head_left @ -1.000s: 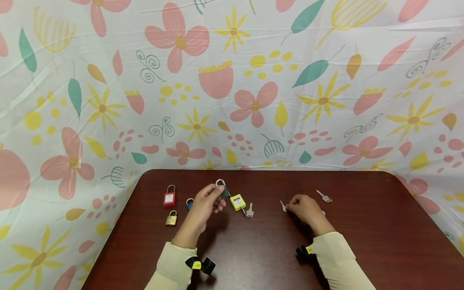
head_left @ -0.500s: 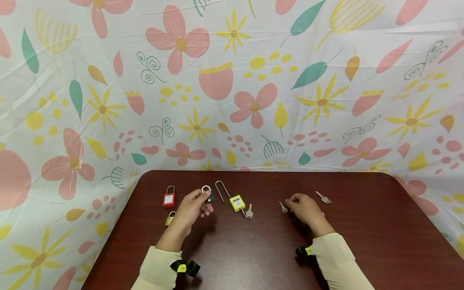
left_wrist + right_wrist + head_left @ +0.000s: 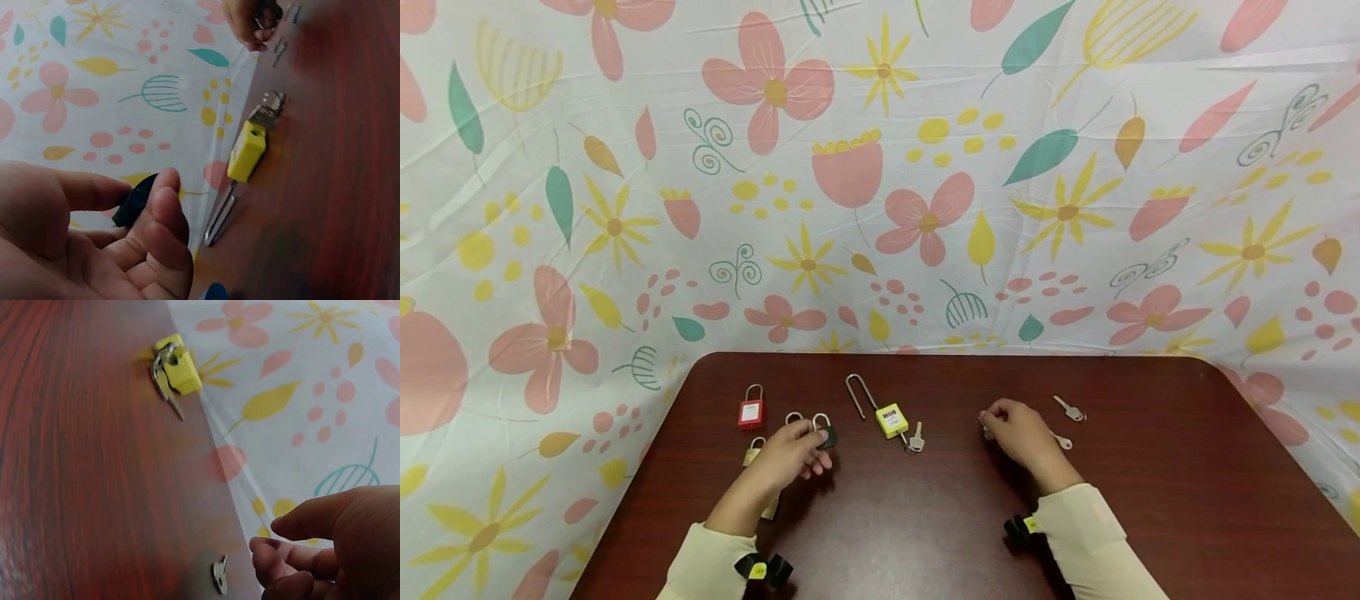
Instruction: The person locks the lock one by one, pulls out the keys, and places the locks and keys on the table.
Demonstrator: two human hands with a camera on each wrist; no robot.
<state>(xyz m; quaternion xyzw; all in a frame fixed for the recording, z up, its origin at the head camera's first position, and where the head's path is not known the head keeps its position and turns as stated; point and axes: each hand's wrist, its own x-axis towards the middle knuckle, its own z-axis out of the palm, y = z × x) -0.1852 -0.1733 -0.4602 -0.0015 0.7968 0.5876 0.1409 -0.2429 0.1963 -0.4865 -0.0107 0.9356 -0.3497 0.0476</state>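
Note:
My left hand (image 3: 790,457) pinches a small black padlock (image 3: 827,437) by its body between thumb and fingers, its shackle pointing up. In the left wrist view the dark padlock body (image 3: 135,201) shows between thumb and fingertips. Just behind that hand a blue padlock (image 3: 215,292) is mostly hidden. My right hand (image 3: 1018,433) is low over the table on the right, fingers loosely bent with a gap between thumb and index finger. A small key (image 3: 219,575) lies on the table close by its fingertips. Another key (image 3: 1063,442) sits beside the right hand.
Left of the left hand are a red padlock (image 3: 750,412) and a brass padlock (image 3: 752,455); another brass padlock (image 3: 771,507) is partly behind the wrist. A yellow long-shackle padlock (image 3: 891,421) with a key (image 3: 916,438) lies mid-table. One more key (image 3: 1070,409) is far right.
The left hand has carried the black padlock left and toward the front, away from the yellow padlock's shackle. The right hand has shifted slightly left, over the nearby key.

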